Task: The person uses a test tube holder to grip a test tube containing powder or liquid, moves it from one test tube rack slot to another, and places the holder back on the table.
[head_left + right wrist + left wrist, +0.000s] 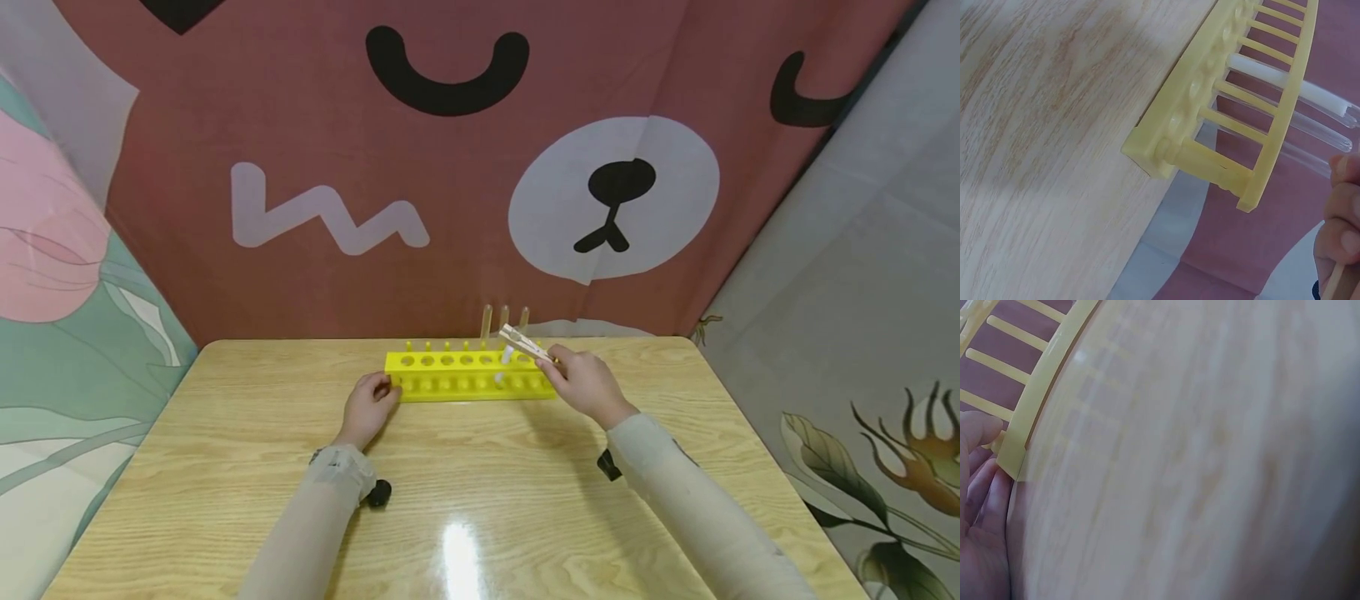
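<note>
A yellow test tube rack (456, 368) stands near the table's back edge. My left hand (367, 410) grips its left end; in the left wrist view the hand (982, 550) has thumb and fingers about the rack's end post (1013, 447). In my right hand (588, 387) is a wooden clamp (528, 343), its tip above the rack's right half. Below the clamp, a tube with white contents (507, 353) stands slightly tilted in the rack. The right wrist view shows this tube (1319, 98) passing through the rack, near the right hand (1342, 215); the clamp's tip is out of frame.
Three clear tubes rise at the rack's back right, one of them at the left of the group (487, 321). Short pegs line the rack's back. A patterned cloth (330, 292) hangs directly behind the wooden table (450, 467).
</note>
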